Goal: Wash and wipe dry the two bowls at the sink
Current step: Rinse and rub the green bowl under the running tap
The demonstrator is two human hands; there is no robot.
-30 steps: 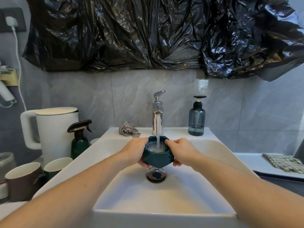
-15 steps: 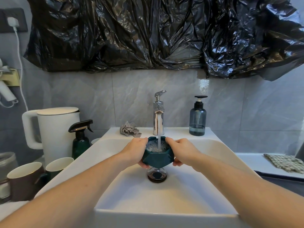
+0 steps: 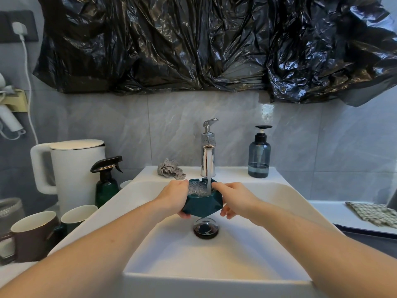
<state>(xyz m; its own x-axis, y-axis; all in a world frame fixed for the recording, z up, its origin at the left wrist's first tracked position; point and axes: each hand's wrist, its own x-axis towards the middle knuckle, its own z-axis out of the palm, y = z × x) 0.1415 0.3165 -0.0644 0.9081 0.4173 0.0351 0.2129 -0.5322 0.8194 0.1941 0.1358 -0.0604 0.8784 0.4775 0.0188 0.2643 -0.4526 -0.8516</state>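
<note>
We hold a dark teal faceted bowl [image 3: 203, 206] over the middle of the white sink [image 3: 214, 261], directly above the drain stopper [image 3: 205, 228] and under the chrome faucet [image 3: 208, 155]. A stream of water [image 3: 208, 171] runs from the spout into the bowl, landing toward its right side, and the water inside is frothy with bubbles. Our left hand [image 3: 175, 198] grasps the bowl's left wall, thumb at the rim and fingers curled beneath the base. Our right hand [image 3: 233, 201] holds the opposite side, its forefinger lying along the rim right beside the stream and the other fingers curled down the outer wall. The bowl sits roughly level, clear of the basin floor.

On the back ledge of the sink, a crumpled grey cloth [image 3: 170, 169] lies left of the faucet and a blue-grey pump soap bottle [image 3: 259, 154] stands near the right back corner. Beyond the sink's left edge stand a white electric kettle [image 3: 75, 173], a dark green spray bottle [image 3: 106, 181], a green cup with a white inside [image 3: 78, 216] and a brown mug [image 3: 32, 235] close together. Past the right edge, a checked cloth [image 3: 374, 214] lies on a white counter [image 3: 335, 211]. Crinkled black plastic sheeting [image 3: 204, 44] hangs on the wall above the grey tiles. We see only the one bowl.
</note>
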